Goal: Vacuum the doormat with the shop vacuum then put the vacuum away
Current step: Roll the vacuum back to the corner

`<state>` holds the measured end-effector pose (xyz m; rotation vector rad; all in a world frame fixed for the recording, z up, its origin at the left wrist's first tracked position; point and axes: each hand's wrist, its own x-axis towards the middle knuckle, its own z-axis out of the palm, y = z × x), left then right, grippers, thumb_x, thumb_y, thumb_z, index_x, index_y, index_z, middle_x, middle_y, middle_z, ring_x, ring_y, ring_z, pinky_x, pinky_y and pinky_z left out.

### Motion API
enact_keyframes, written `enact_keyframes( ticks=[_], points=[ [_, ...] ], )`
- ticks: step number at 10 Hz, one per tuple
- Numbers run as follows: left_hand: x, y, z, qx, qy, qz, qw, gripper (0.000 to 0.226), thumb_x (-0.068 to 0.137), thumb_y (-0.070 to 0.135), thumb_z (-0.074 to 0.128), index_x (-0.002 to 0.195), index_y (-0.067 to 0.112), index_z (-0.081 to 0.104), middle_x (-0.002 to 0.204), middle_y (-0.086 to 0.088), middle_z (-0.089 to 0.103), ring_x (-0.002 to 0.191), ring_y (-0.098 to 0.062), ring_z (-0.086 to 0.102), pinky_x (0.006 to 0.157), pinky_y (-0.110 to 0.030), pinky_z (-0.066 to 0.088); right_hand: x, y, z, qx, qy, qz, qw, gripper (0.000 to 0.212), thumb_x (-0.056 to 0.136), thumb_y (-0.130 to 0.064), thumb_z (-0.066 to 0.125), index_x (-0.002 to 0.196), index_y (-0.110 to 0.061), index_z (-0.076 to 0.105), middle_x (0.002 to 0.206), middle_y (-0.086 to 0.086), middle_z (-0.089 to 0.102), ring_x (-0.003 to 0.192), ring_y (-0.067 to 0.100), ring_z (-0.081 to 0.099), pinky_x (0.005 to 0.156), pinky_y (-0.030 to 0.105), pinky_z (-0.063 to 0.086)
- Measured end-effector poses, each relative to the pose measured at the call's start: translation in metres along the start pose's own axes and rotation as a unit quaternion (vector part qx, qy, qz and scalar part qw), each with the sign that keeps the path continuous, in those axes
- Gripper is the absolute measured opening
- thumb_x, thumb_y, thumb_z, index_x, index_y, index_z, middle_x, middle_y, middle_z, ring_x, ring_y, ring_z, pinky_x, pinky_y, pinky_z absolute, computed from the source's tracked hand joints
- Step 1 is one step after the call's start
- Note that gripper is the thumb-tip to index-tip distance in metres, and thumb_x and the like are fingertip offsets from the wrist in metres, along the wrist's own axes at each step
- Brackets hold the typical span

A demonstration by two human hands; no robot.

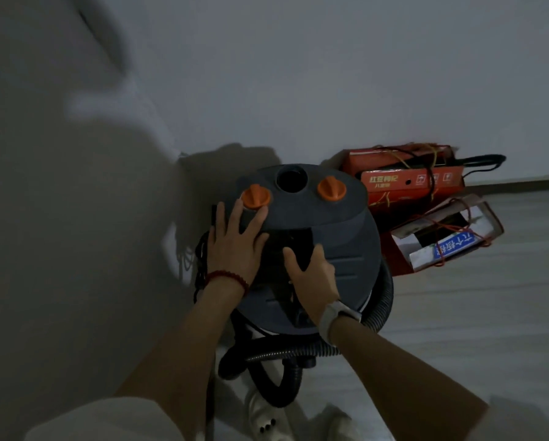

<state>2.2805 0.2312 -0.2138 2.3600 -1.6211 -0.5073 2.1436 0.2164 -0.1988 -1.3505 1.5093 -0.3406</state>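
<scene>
I see the vacuum [314,237] upright in the wall corner, its round port facing up beyond my fingers. Left hand [235,240] lies flat, fingers spread, on the lid; right hand [311,272] grips the top handle.

The pale wood-plank floor [476,313] carries the round grey shop vacuum with two orange knobs [340,237] standing in the wall corner, its black ribbed hose [298,350] looped at the base, and red cardboard boxes tied with string [406,183] just beside it.
</scene>
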Motion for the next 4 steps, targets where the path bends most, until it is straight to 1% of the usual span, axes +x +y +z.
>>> enact_keyframes(
  ticks=[1, 2, 3, 4],
  points=[
    [0.018, 0.002, -0.002, -0.008, 0.01, 0.001, 1.0, 0.058, 0.088, 0.052, 0.02, 0.14, 0.032, 0.036, 0.156, -0.009, 0.015, 0.143, -0.037, -0.001, 0.107, -0.053, 0.027, 0.016, -0.013, -0.006, -0.008, -0.01, 0.005, 1.0, 0.061, 0.092, -0.042, 0.051, 0.133, -0.001, 0.031, 0.124, 0.02, 0.052, 0.108, 0.036, 0.054, 0.089, 0.044, 0.049],
    [0.036, 0.006, -0.002, -0.007, 0.02, 0.0, 1.0, 0.044, 0.098, 0.034, 0.039, 0.142, 0.032, 0.034, 0.156, -0.008, 0.012, 0.144, -0.035, -0.004, 0.111, -0.05, 0.023, 0.03, -0.023, -0.012, -0.026, -0.014, 0.005, 1.0, 0.061, 0.093, -0.039, 0.05, 0.132, 0.003, 0.03, 0.126, 0.023, 0.049, 0.114, 0.038, 0.048, 0.091, 0.04, 0.046],
    [0.05, 0.008, -0.003, 0.003, 0.025, -0.005, 1.0, 0.044, 0.097, 0.032, 0.041, 0.141, 0.031, 0.035, 0.156, -0.01, 0.015, 0.143, -0.037, 0.0, 0.111, -0.051, 0.024, 0.045, -0.027, -0.015, -0.012, -0.021, -0.01, 1.0, 0.05, 0.091, -0.043, 0.051, 0.12, -0.003, 0.039, 0.115, 0.018, 0.056, 0.107, 0.036, 0.054, 0.087, 0.042, 0.048],
    [0.049, 0.009, -0.005, 0.012, 0.015, 0.003, 1.0, 0.05, 0.091, 0.043, 0.031, 0.135, 0.027, 0.047, 0.149, -0.018, 0.031, 0.138, -0.046, 0.018, 0.1, -0.057, 0.037, 0.048, -0.016, -0.022, -0.015, -0.054, -0.021, 0.998, 0.051, 0.088, -0.047, 0.051, 0.12, -0.009, 0.042, 0.114, 0.01, 0.061, 0.104, 0.03, 0.058, 0.086, 0.043, 0.05]
  ],
)
